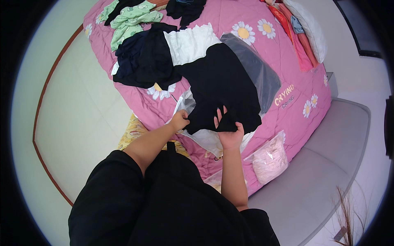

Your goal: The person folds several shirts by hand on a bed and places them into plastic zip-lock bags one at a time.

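Observation:
A black garment with a white textured upper part lies spread on the bed in front of me, its black cloth (pixel 223 78) toward me and the white part (pixel 191 43) at the far end. My left hand (pixel 179 120) is closed in a pinch at its near left edge, beside a clear plastic bag (pixel 187 101). At the near edge my right hand (pixel 230 135) holds the black cloth, which lies across the palm between the raised fingers and thumb. More clear plastic (pixel 209 140) shows beneath the garment's near edge. A greyish translucent plastic sheet (pixel 254 71) sticks out along its right side.
The bed has a pink daisy quilt (pixel 301 92). Dark clothes (pixel 143 57) lie left of the garment, green printed clothing (pixel 133 20) farther back. A bagged pale pink item (pixel 269 160) sits near right. A white pillow (pixel 310 28) and grey bed edge (pixel 328 139) are rightward.

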A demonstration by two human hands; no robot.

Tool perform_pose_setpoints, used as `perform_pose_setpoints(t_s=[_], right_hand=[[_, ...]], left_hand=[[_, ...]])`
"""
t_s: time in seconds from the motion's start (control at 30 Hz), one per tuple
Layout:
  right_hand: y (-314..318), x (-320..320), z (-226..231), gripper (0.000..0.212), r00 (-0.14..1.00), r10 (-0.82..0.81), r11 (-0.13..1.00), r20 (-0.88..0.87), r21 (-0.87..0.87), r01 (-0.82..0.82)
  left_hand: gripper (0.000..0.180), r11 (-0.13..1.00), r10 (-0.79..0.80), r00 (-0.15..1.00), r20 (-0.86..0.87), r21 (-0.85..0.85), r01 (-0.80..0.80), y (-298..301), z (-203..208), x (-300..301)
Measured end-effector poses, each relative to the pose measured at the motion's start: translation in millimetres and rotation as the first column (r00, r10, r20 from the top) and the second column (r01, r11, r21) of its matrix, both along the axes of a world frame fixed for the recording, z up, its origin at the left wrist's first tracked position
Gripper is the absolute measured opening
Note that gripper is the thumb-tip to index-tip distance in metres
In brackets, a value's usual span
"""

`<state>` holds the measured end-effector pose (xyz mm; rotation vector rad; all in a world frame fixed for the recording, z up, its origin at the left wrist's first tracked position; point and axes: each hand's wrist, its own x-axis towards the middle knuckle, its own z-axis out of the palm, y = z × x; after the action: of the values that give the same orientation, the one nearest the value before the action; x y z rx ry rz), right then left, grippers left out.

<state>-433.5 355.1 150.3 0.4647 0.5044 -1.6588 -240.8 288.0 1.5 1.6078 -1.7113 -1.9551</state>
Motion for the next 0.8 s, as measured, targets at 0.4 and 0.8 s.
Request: perform_pose_setpoints(t_s=[0.4, 0.8], right_hand=[[22, 37, -72, 0.042, 0.911, 0.383, 0.881, -0.149, 0.354, -0.313], [47, 60, -95, 0.039, 0.657, 0.608, 0.724, -0.445, 0.65, -0.23]], left_hand=[[0.027, 0.854, 0.159, 0.986, -0.051, 0.508, -0.111, 8, 42, 0], [0.045, 0.933, 0.274, 0.909, -0.316, 0.315, -0.171, 16, 38, 4]])
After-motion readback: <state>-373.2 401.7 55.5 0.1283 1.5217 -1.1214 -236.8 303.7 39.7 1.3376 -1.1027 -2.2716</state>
